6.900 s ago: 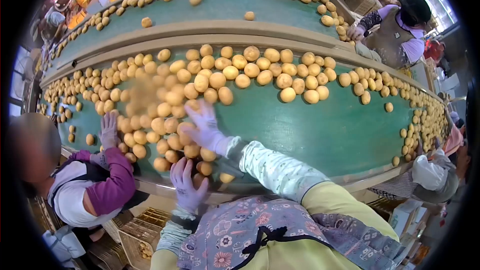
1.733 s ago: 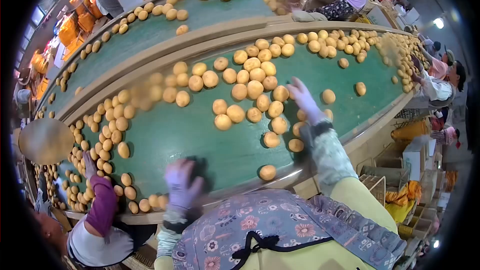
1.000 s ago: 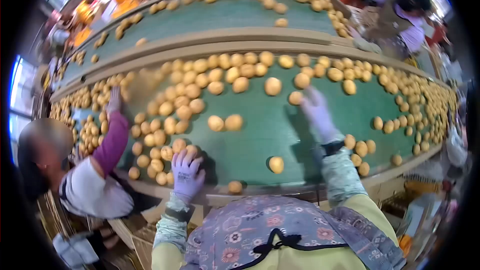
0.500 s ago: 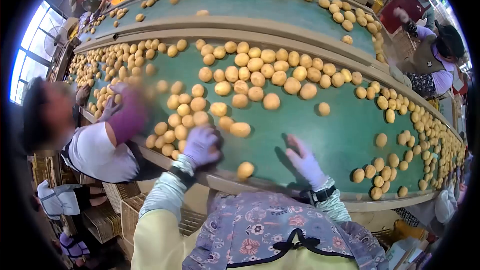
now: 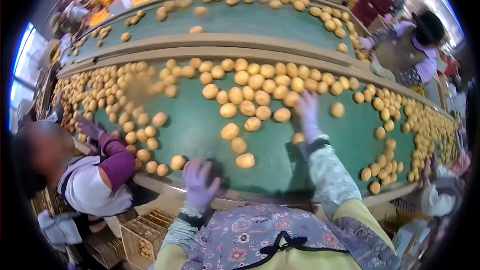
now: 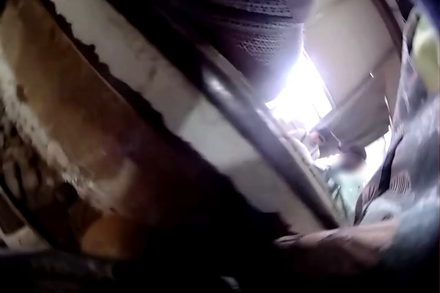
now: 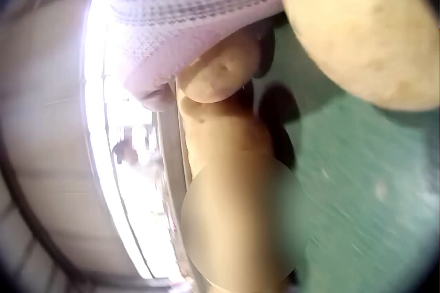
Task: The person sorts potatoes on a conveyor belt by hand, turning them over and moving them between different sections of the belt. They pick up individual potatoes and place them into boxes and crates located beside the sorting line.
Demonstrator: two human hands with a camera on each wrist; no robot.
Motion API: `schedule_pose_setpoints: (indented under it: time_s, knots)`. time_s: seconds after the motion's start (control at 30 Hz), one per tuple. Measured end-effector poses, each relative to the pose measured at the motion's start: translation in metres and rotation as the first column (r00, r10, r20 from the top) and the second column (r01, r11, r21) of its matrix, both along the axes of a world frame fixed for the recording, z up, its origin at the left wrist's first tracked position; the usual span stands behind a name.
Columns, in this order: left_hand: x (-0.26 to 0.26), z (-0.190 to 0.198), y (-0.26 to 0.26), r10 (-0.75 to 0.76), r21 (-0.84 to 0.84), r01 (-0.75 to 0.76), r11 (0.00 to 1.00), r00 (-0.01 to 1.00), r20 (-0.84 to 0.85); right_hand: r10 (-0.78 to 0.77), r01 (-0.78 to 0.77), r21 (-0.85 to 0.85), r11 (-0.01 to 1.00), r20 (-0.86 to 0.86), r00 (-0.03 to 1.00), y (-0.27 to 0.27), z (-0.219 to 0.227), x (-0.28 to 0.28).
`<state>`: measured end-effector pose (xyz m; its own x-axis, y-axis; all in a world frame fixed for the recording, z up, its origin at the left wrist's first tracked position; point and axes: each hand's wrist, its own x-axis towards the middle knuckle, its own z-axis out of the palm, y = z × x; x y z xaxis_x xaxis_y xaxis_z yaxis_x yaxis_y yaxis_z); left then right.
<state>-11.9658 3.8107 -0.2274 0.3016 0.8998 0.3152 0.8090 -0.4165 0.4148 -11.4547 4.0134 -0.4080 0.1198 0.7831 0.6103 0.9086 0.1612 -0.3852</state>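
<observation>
The right hand, grip apart, reaches to the far potatoes. Near left, the left hand hovers low over the belt, grip also apart.

The left hand, in a pale lilac glove, is at the left and near, its fingers loosely spread and pointing to the far side, its thumb out to the right. The left forearm runs a short way forward from the body. The right hand, gloved alike, is farther out and to the right, its fingers extended toward the far side. The right forearm slants far and left, with a dark band round the wrist.
</observation>
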Motion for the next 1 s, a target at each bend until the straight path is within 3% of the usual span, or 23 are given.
schedule_pose_setpoints:
  time_s: [0.03, 0.07, 0.1, 0.13, 0.2, 0.23, 0.27, 0.3, 0.33, 0.37, 0.43, 0.53, 0.57, 0.6, 0.63, 0.67, 0.7, 0.73, 0.77, 0.83, 0.93, 0.97, 1.0]
  knots:
    - [-0.007, -0.009, -0.001, 0.120, -0.122, -0.110, 0.986, 0.990, 0.079, 0.013, -0.099, -0.099, 0.990, -0.638, 0.770, -0.023, 0.085, -0.083]
    - [-0.010, -0.011, 0.003, 0.099, -0.103, -0.091, 0.991, 0.993, 0.071, 0.055, -0.269, -0.107, 0.957, -0.844, 0.533, -0.018, 0.089, -0.116]
    - [-0.014, -0.011, 0.010, 0.070, -0.081, -0.065, 0.995, 0.996, 0.063, 0.149, -0.276, -0.026, 0.961, -0.792, 0.592, -0.014, 0.080, -0.163]
    - [-0.023, -0.014, 0.011, 0.004, -0.100, -0.004, 0.995, 1.000, -0.008, 0.221, -0.246, -0.009, 0.969, -0.406, 0.887, -0.021, 0.090, -0.196]
    - [-0.038, -0.018, 0.009, -0.019, -0.099, 0.022, 0.995, 1.000, 0.023, 0.273, -0.420, -0.153, 0.895, -0.555, 0.785, -0.043, 0.105, -0.265]
    - [-0.045, -0.021, 0.009, -0.013, -0.098, 0.017, 0.995, 0.999, 0.047, 0.300, -0.567, 0.014, 0.824, -0.859, 0.416, -0.051, 0.051, -0.312]
    - [-0.053, -0.024, 0.007, -0.008, -0.078, 0.012, 0.997, 0.999, 0.051, 0.471, -0.560, -0.015, 0.828, -0.522, 0.711, -0.083, 0.096, -0.316]
    - [-0.061, -0.026, 0.007, -0.007, -0.061, 0.011, 0.998, 0.998, 0.059, 0.377, -0.863, -0.306, 0.403, -0.803, 0.461, -0.090, 0.120, -0.309]
    - [-0.068, -0.031, 0.009, -0.027, 0.001, 0.027, 1.000, 0.999, 0.043, 0.407, -0.820, -0.422, 0.388, -0.719, 0.563, -0.113, 0.140, -0.309]
    - [-0.072, -0.034, 0.011, -0.023, 0.037, 0.020, 0.999, 0.997, 0.070, 0.336, -0.806, -0.427, 0.409, -0.751, 0.569, -0.133, 0.155, -0.301]
    - [-0.085, -0.036, 0.012, -0.019, 0.077, 0.012, 0.997, 0.996, 0.088, 0.421, -0.762, -0.366, 0.534, -0.666, 0.615, -0.151, 0.166, -0.260]
    - [-0.104, -0.028, 0.015, -0.061, 0.041, 0.058, 0.997, 0.993, 0.097, 0.035, -0.375, -0.498, 0.781, -0.566, 0.824, -0.213, 0.265, -0.154]
    - [-0.104, -0.024, 0.015, -0.064, 0.020, 0.062, 0.998, 0.991, 0.119, -0.103, -0.097, -0.375, 0.922, -0.478, 0.872, -0.238, 0.203, -0.111]
    - [-0.103, -0.018, 0.013, -0.074, 0.014, 0.073, 0.997, 0.991, 0.115, -0.048, 0.087, -0.106, 0.991, 0.328, 0.943, -0.284, 0.223, -0.060]
    - [-0.103, -0.012, 0.012, -0.055, 0.017, 0.054, 0.998, 0.994, 0.098, -0.422, 0.416, -0.135, 0.899, -0.016, 0.907, -0.307, 0.237, -0.041]
    - [-0.108, -0.007, 0.010, -0.035, 0.020, 0.034, 0.999, 0.997, 0.075, -0.411, 0.531, -0.128, 0.838, 0.492, 0.767, -0.347, 0.222, 0.008]
    - [-0.117, -0.010, 0.013, -0.043, 0.014, 0.042, 0.999, 0.997, 0.063, -0.704, 0.651, -0.350, 0.673, -0.034, 0.709, -0.367, 0.241, 0.011]
    - [-0.128, -0.017, 0.019, -0.064, 0.016, 0.063, 0.998, 0.997, 0.053, -0.793, 0.818, -0.154, 0.554, 0.200, 0.575, -0.399, 0.197, 0.030]
    - [-0.140, -0.022, 0.022, -0.087, 0.012, 0.086, 0.996, 0.996, 0.036, -0.844, 0.897, -0.151, 0.416, 0.302, 0.442, -0.422, 0.148, 0.038]
    - [-0.153, -0.024, 0.023, -0.109, -0.011, 0.109, 0.994, 0.994, -0.010, -0.694, 0.823, -0.125, 0.554, 0.477, 0.539, -0.436, 0.135, 0.022]
    - [-0.162, -0.022, 0.029, -0.136, -0.004, 0.136, 0.991, 0.990, 0.043, -0.792, 0.796, -0.371, 0.478, 0.210, 0.573, -0.414, 0.181, -0.016]
    - [-0.166, -0.021, 0.034, -0.166, -0.008, 0.166, 0.986, 0.985, 0.038, -0.801, 0.831, -0.170, 0.529, 0.224, 0.556, -0.415, 0.154, -0.012]
    - [-0.173, -0.023, 0.036, -0.182, -0.008, 0.182, 0.983, 0.983, -0.004, -0.801, 0.832, -0.173, 0.528, 0.224, 0.555, -0.415, 0.161, -0.022]
